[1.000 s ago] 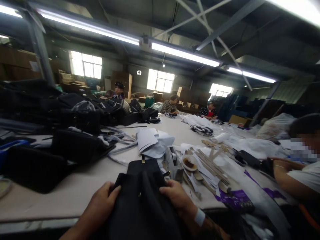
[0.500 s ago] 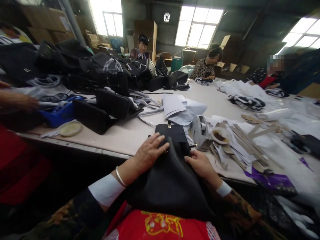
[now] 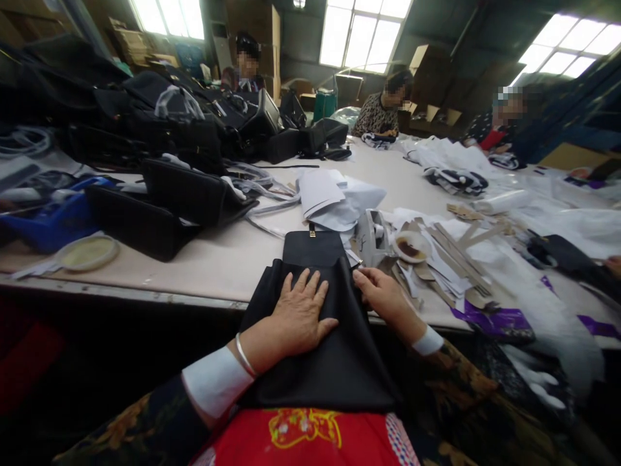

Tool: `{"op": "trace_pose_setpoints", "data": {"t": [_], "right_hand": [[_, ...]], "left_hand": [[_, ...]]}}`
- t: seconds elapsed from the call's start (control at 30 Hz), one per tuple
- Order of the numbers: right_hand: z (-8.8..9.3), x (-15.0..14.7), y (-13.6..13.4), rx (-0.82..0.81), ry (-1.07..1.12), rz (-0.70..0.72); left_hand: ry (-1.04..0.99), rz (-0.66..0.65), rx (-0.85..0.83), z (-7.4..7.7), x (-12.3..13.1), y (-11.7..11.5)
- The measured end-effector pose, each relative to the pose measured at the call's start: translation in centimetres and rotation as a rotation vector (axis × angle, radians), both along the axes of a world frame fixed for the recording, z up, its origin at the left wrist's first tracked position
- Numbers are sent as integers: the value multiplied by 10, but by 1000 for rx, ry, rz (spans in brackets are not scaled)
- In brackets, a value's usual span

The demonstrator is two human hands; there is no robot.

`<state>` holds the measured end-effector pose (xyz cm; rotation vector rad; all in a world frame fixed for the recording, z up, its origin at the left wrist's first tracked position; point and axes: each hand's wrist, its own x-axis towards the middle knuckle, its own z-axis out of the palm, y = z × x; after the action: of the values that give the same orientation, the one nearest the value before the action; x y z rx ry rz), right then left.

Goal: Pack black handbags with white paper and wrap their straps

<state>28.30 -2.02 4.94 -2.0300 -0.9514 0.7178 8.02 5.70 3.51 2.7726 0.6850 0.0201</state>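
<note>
A black leather bag [image 3: 334, 362] lies over the table's front edge and my lap, its flap [image 3: 315, 249] with a small gold clasp pointing away from me. My left hand [image 3: 301, 310] rests flat on the bag's upper side, fingers spread. At the bag's right edge, my right hand [image 3: 385, 298] pinches the black leather between thumb and fingers. Just beyond that hand stands a grey tape dispenser [image 3: 373, 236]. White paper sheets [image 3: 320, 194] lie past the flap.
Black bags [image 3: 145, 116] are heaped at the back left, with a folded black piece [image 3: 184, 200] nearer. A blue basket [image 3: 53, 220] and a round lid [image 3: 87, 252] sit left. Cardboard strips [image 3: 460, 259] and a bowl of brown glue-like stuff [image 3: 412, 246] lie right. Several people sit beyond.
My left hand has flattened out, fingers spreading on the bag, where before they were bunched near its top. The bag lies flatter and wider. The view has shifted right and down.
</note>
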Motion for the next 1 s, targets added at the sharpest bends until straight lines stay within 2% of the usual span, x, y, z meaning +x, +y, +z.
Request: {"op": "trace_pose_setpoints", "data": {"t": [0.1, 0.2, 0.3, 0.37, 0.43, 0.5, 0.57, 0.63, 0.7, 0.77, 0.83, 1.0], "right_hand": [[2, -6, 16, -39, -278, 82], [-4, -7, 25, -100, -346, 140], [-7, -6, 20, -184, -442, 183], [3, -9, 16, -254, -604, 199], [22, -17, 15, -268, -800, 232], [43, -30, 18, -134, -935, 314], [54, -43, 23, 58, -934, 469], [47, -52, 27, 98, -845, 635], [28, -56, 29, -32, -759, 744], [8, -54, 29, -152, -715, 760], [-5, -52, 28, -186, -693, 752], [-5, -47, 29, -156, -654, 741]], "left_hand": [[-13, -6, 11, 0, -2, 2], [-41, 7, 29, 0, -10, 7], [-60, 21, 39, 0, -21, 11], [-67, 22, 35, 0, -26, 14], [-68, 17, 19, 1, -28, 15], [-63, 7, 1, 2, -26, 15], [-65, -9, -11, 3, -24, 17], [-76, -22, -17, 4, -24, 21], [-83, -36, -23, 6, -27, 26], [-77, -56, -31, 10, -32, 33], [-62, -75, -45, 15, -38, 37], [-26, -42, -51, 23, -38, 40]]}}
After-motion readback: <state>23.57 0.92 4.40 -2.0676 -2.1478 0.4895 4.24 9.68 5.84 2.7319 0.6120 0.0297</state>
